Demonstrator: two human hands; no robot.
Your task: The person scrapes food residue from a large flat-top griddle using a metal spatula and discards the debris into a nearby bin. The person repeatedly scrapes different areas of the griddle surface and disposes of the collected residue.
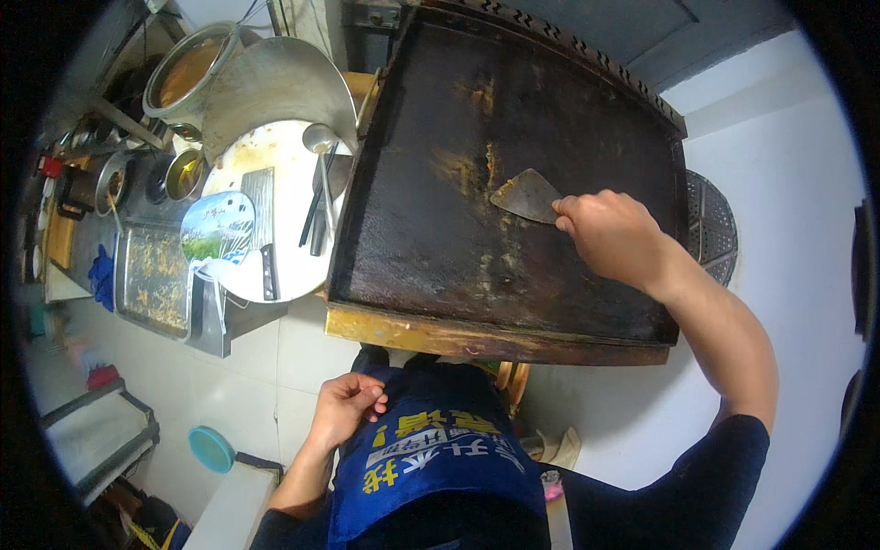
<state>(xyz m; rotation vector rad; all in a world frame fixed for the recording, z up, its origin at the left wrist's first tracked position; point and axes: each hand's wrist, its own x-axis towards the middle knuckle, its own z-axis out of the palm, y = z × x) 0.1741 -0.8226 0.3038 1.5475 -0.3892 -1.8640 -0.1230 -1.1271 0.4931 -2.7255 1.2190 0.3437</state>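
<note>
My right hand (612, 234) grips a triangular metal scraper (528, 197), its blade flat against a dark griddle plate (426, 254). Yellow-brown residue (489, 161) marks the middle of the plate, and a few crumbs cling to the blade's left edge. The scraper's handle is hidden inside my fist. My left hand (354, 405) hangs in front of my blue apron (440, 447), apart from the griddle. Its thumb meets the curled fingers, and no object shows in it.
Left of the griddle, a round white board (295, 275) bears a ladle (320, 139), a cleaver (259, 206), dark sticks (318, 196) and a printed fan (218, 229). Beyond stand a large pot (196, 69) and a metal tray (155, 275). A white wall (777, 240) rises at right.
</note>
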